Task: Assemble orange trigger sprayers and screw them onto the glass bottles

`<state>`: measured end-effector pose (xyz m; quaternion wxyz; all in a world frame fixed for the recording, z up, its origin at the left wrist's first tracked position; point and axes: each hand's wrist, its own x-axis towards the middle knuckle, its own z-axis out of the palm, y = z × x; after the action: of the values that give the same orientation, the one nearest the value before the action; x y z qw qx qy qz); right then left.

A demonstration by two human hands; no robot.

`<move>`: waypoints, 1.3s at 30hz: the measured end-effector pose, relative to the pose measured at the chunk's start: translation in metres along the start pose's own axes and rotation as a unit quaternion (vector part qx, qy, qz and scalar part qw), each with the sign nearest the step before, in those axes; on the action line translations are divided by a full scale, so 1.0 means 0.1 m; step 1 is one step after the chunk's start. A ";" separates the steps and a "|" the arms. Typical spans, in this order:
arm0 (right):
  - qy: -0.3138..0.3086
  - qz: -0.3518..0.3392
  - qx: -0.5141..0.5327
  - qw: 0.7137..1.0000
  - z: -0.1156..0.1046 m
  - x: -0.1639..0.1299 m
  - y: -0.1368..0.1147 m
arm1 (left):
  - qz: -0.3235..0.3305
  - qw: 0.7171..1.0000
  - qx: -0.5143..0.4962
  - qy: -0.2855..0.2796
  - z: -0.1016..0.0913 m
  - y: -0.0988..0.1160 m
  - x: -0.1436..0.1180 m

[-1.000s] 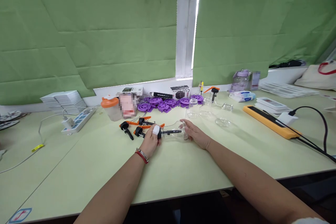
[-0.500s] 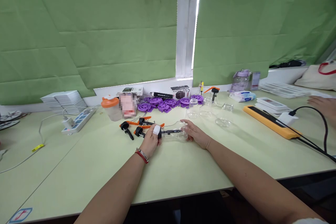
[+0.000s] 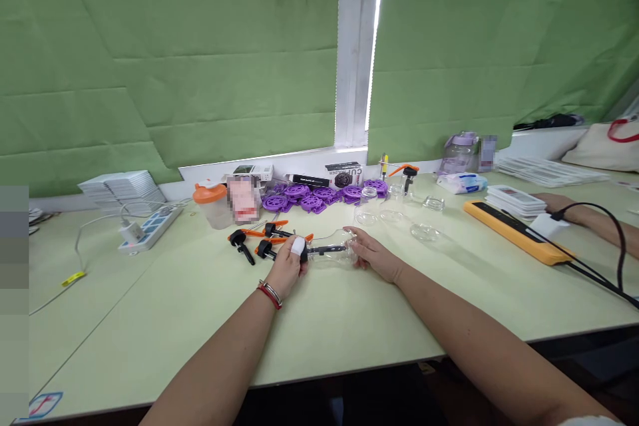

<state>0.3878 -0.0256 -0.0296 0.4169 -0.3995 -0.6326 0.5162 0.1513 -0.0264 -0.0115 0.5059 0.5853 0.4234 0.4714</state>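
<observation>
A clear waisted bottle (image 3: 327,243) is held on its side just above the table, with a black stem visible inside. My left hand (image 3: 290,258), with white wrapping on the thumb, is closed around its black cap end. At the other end, my right hand (image 3: 372,256) has its fingers wrapped around the bottle's base. Beside my left hand lie several black caps (image 3: 238,237) with stems and orange levers (image 3: 277,225). Behind the bottle are clear round glass-like pieces (image 3: 424,232) and a black-and-orange piece standing upright (image 3: 409,180).
Purple wheel-shaped parts (image 3: 312,203) line the back, beside a shaker cup (image 3: 210,203) with an orange lid. A white power strip (image 3: 150,229) is on the left. On the right, another person's arm (image 3: 574,210) reaches behind a yellow power strip (image 3: 514,233) with black cables.
My hands and the bottle stay almost in place. The other person's hand at the right has moved left, to behind the white stack.
</observation>
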 end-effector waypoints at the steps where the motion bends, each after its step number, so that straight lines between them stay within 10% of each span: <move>1: -0.002 -0.001 0.003 1.000 0.00 0.00 0.01 | 0.001 1.000 0.003 -0.001 0.00 0.00 0.00; 39: -0.010 0.011 0.016 1.000 -0.02 -0.01 0.00 | -0.012 1.000 -0.006 -0.006 -0.02 -0.04 0.02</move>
<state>0.3898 -0.0264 -0.0294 0.4116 -0.3944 -0.6239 0.5346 0.1497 -0.0238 -0.0148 0.5170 0.5803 0.4246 0.4644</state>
